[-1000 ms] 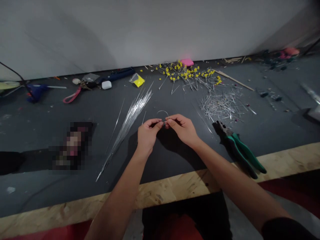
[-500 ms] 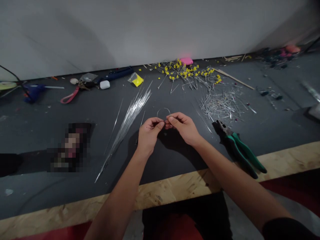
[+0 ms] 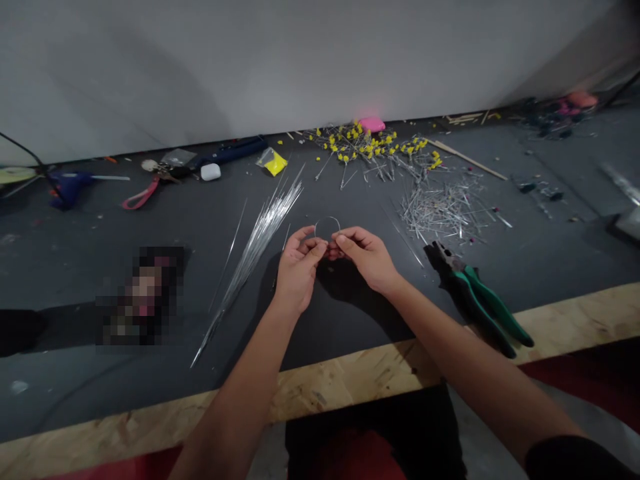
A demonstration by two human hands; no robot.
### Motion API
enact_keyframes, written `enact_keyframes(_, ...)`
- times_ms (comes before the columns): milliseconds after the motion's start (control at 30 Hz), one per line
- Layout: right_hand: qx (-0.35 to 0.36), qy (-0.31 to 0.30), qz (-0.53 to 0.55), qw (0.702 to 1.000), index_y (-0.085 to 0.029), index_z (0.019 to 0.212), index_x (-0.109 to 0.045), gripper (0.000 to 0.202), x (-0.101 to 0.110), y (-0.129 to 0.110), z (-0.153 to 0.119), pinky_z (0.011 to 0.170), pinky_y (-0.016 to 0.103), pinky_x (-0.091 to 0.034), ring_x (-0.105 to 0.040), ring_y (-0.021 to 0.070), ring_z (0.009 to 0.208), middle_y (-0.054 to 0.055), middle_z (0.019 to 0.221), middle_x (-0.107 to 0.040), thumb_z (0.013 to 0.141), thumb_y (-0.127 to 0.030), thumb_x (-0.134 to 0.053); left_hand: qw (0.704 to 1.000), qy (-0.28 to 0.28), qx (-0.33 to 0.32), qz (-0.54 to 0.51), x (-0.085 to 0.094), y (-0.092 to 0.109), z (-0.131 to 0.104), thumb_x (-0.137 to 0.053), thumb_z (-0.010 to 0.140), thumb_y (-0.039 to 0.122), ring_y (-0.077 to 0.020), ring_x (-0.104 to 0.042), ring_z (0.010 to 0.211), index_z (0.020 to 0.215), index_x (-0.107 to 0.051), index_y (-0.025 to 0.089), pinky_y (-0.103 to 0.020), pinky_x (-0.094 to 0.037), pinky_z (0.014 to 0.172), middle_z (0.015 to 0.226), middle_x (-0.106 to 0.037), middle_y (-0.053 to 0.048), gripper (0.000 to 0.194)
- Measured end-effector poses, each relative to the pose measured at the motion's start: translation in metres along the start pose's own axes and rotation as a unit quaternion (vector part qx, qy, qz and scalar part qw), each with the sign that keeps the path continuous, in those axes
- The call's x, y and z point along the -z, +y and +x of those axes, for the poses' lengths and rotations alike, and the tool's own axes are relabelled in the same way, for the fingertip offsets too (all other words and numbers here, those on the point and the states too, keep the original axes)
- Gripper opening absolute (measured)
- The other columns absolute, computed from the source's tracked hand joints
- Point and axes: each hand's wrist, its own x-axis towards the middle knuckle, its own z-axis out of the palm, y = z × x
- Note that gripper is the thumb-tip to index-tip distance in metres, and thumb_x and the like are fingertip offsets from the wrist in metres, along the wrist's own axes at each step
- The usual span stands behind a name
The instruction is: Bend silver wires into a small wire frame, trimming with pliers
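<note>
Pinched closed, thumb against fingers, the left hand (image 3: 299,270) and the right hand (image 3: 367,257) grip the lower ends of a thin, silvery, curved metal wire (image 3: 327,217); its rounded arc stands out beyond the fingertips, above the dark grey tabletop (image 3: 320,340). Fingers hide exactly where the ends lie. Nearest the body runs the tabletop's pale brown chipboard edge (image 3: 345,383). Green-and-black-handled metal pliers (image 3: 483,293) lie to the right, handles reaching over that edge. Left of the hands fans a bundle of long, straight silver wires (image 3: 263,230). Past the pliers spreads a loose heap of short silver wire pieces (image 3: 440,207). Farther off are a small clear packet with bright yellow contents (image 3: 274,162), many yellow-tipped wires (image 3: 370,145) and, beside them, a rounded pink lump (image 3: 372,124) near the pale grey wall (image 3: 320,60).
</note>
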Motion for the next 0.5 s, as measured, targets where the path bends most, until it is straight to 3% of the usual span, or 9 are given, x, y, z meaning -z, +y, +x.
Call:
enact_keyframes(267,0.104,0.006,-0.198,0.975,-0.021,0.088,-0.064,0.015,-0.0037,0.0014,-0.0083,0.072,0.029,-0.050,-0.062,0.0130,0.072,0.000,0.076,-0.067,0.083,-0.034,-0.057,0.999,0.008,0.017,0.043,0.0010,-0.0012,0.0014,-0.068,0.068,0.021,-0.0088,-0.057,0.070,0.086,-0.056,0.017,-0.025,-0.045,0.072,0.076,-0.059,0.002,0.022)
enact_keyframes(500,0.141,0.018,-0.279,0.950,-0.022,0.088,-0.065,0.017,-0.0033,-0.0025,-0.0107,0.070,0.029,-0.048,-0.061,0.0140,0.072,0.001,0.076,-0.066,0.085,-0.035,-0.055,0.971,0.030,0.047,0.232,0.0065,0.0055,0.0004,-0.066,0.071,0.038,-0.0063,-0.041,0.048,0.071,-0.057,0.017,-0.021,-0.028,0.045,0.057,-0.051,0.004,0.023)
